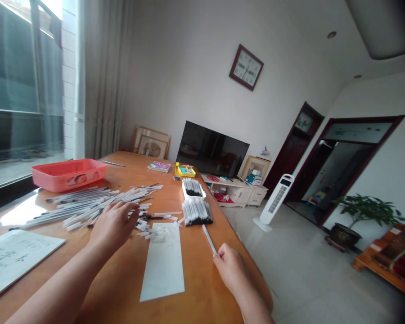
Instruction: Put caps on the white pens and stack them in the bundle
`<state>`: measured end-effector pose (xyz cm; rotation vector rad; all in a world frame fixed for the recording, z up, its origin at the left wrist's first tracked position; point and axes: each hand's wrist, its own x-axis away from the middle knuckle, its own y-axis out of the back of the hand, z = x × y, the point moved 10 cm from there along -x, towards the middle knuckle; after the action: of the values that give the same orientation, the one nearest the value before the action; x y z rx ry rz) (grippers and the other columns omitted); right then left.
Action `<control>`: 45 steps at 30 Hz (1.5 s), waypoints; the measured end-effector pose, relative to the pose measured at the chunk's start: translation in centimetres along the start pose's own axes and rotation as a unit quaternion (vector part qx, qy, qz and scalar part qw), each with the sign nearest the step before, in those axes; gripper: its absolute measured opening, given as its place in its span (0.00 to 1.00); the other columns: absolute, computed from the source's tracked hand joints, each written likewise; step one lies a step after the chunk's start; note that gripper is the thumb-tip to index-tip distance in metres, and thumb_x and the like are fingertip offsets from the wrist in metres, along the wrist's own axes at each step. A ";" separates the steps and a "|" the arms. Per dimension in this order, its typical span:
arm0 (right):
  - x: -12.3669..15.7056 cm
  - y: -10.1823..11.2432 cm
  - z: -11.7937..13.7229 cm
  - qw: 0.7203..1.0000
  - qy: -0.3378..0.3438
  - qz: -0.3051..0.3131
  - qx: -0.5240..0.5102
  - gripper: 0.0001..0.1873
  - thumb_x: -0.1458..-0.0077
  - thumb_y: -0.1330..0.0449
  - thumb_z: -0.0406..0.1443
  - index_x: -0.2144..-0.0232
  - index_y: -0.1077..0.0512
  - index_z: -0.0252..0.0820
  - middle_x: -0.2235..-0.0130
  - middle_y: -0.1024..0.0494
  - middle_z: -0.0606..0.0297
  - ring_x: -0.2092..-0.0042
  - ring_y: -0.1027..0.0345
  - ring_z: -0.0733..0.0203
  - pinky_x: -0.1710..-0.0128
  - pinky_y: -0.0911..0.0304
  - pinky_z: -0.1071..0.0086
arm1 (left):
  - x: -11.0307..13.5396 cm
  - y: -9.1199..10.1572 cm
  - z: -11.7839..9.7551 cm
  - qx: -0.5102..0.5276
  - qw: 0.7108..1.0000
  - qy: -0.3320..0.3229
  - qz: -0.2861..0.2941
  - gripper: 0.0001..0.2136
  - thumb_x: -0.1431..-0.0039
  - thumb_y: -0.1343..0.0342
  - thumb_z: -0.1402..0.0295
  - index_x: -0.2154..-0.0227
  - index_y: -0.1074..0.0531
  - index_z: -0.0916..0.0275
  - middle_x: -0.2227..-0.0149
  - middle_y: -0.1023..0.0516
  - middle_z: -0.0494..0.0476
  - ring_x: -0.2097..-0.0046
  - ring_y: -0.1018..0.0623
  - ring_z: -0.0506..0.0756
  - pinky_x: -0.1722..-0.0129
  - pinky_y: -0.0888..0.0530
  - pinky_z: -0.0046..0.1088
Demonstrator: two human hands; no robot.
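Pens (124, 195) and loose parts lie spread under and beyond the left hand (116, 222), which looks open, fingers bent; whether it touches any, I cannot tell. The right hand (227, 265) pinches a slim white tube (209, 239) aimed at a black-ended stack (197, 212) just ahead; a careless nudge from its tip could topple that pile.

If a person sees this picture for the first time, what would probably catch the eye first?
Probably the oblong coral-red plastic tray, at the left side of the brown wooden table. Next comes the loose heap of slim, pale plastic tubes beside it, with the left hand over its near side. Near the table's right edge, the right hand holds one slim whitish tube.
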<state>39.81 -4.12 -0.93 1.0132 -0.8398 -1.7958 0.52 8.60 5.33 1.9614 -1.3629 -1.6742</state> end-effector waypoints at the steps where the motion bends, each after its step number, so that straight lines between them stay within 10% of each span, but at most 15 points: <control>1: 0.0 0.1 -0.1 1.000 -0.004 0.004 0.009 0.10 0.45 0.42 0.34 0.77 0.37 0.46 0.75 0.26 0.66 0.72 0.33 0.60 0.71 0.50 0.69 | 0.0 0.0 0.1 0.000 1.000 0.001 -0.001 0.17 0.34 0.53 0.54 0.58 0.22 0.56 0.56 0.18 0.59 0.51 0.24 0.63 0.46 0.30 0.40; 13: -5.3 3.3 3.0 0.995 0.007 -0.059 -0.077 0.09 0.46 0.41 0.38 0.77 0.31 0.45 0.77 0.25 0.66 0.74 0.33 0.60 0.73 0.50 0.69 | -0.1 0.0 0.6 -0.013 1.000 0.004 0.000 0.16 0.34 0.53 0.56 0.59 0.22 0.56 0.57 0.18 0.59 0.52 0.23 0.63 0.46 0.31 0.39; 22: -13.8 -0.9 5.9 0.998 -0.007 -0.054 -0.033 0.10 0.53 0.37 0.35 0.83 0.30 0.43 0.80 0.27 0.66 0.74 0.35 0.61 0.75 0.51 0.70 | -0.1 0.6 0.1 -0.015 1.000 0.004 -0.006 0.16 0.33 0.53 0.56 0.60 0.22 0.56 0.57 0.17 0.59 0.52 0.23 0.64 0.49 0.29 0.40; 45: -15.0 -1.4 5.1 0.995 -0.031 -0.055 -0.075 0.13 0.45 0.41 0.40 0.79 0.27 0.44 0.78 0.24 0.62 0.70 0.29 0.55 0.74 0.44 0.69 | 0.0 1.5 -0.6 0.003 1.000 0.024 -0.005 0.16 0.35 0.53 0.56 0.61 0.21 0.57 0.57 0.17 0.59 0.53 0.25 0.65 0.53 0.28 0.40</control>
<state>38.93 10.78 4.50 0.9246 -0.6862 -1.9612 0.26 7.56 6.57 2.0008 -1.3445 -1.6187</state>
